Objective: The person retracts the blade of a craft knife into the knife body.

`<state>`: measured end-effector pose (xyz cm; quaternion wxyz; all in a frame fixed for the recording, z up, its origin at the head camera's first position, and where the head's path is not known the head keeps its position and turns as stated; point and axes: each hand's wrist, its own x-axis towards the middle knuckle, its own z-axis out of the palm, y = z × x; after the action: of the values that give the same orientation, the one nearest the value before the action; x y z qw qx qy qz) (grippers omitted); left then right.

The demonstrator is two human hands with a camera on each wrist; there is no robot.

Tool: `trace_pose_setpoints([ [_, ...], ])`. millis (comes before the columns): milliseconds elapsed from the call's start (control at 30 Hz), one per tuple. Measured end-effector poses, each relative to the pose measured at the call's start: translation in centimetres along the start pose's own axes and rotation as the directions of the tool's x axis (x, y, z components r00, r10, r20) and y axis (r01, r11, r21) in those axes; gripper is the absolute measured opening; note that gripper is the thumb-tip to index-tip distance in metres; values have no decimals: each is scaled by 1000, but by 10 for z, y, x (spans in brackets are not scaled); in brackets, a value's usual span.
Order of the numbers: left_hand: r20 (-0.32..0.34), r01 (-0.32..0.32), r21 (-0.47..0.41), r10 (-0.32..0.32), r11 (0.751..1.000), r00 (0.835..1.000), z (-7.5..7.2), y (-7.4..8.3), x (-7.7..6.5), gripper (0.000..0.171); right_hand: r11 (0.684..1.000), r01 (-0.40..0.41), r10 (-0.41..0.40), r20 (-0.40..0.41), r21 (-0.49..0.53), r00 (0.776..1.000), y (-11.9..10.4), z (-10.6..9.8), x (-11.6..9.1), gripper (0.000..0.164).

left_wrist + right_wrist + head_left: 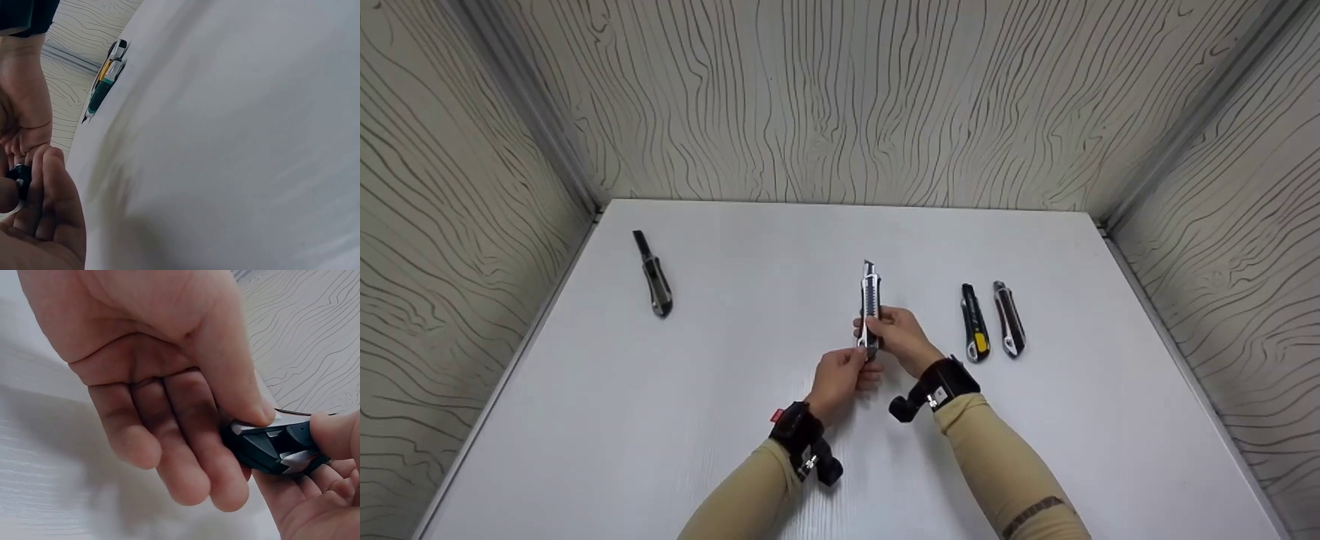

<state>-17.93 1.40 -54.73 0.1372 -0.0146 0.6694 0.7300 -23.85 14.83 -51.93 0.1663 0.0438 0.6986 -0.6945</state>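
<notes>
A silver-and-dark utility knife point(871, 294) points away from me near the middle of the table, its metal tip at the far end. My right hand point(906, 339) grips its handle from the right, thumb on top. From the left, my left hand point(838, 381) pinches the near end of the handle. The right wrist view shows the knife's dark butt end point(261, 449) between my right hand point(163, 377) and left thumb point(334, 433). Only a bit of that end point(21, 175) shows in the left wrist view, beside the fingers of my left hand point(56, 225).
To the right lie a black-and-yellow utility knife point(973, 322) and a dark red-and-silver one point(1010, 321), side by side. Another dark utility knife point(655, 277) lies at the far left. Wood-patterned walls point(840, 105) border the white table point(622, 420).
</notes>
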Motion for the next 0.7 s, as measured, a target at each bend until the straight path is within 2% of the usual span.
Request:
trace_pose_setpoints([
  [700,-4,-6,-3,6,1000,1000,1,-2,-1,38,1000,-16,16,33,-9,999,-1,-2,-2,35],
])
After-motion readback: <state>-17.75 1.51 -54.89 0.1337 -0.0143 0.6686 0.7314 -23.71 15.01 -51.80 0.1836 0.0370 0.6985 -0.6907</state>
